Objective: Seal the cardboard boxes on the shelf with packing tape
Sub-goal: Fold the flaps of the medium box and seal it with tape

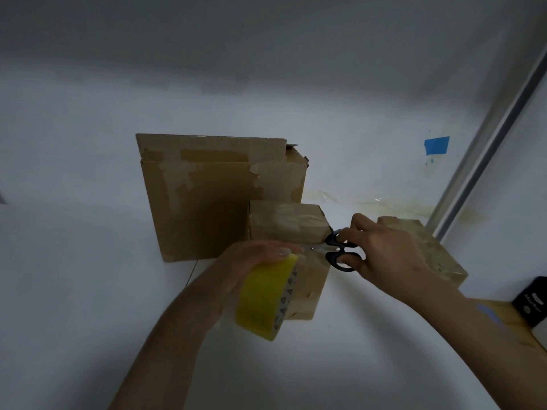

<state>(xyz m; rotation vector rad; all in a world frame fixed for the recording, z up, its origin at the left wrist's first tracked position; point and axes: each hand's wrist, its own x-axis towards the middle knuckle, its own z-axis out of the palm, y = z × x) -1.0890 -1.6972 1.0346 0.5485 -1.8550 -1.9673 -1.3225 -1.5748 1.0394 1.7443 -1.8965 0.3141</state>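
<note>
Left hand [254, 261] grips yellow tape roll [265, 300] against small cardboard box [291, 229] on white shelf [88, 291]. Right hand [387, 255] holds black-handled scissors [337, 251], blades at roll. Large box [213, 196] behind; third box [429, 247] right.

Scissors [337, 252] and tape roll [266, 297] over small box [288, 226]

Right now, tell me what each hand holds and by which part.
The left hand grips the yellow tape roll over its outer face; the right hand holds the scissors by the black handle loops.
</note>
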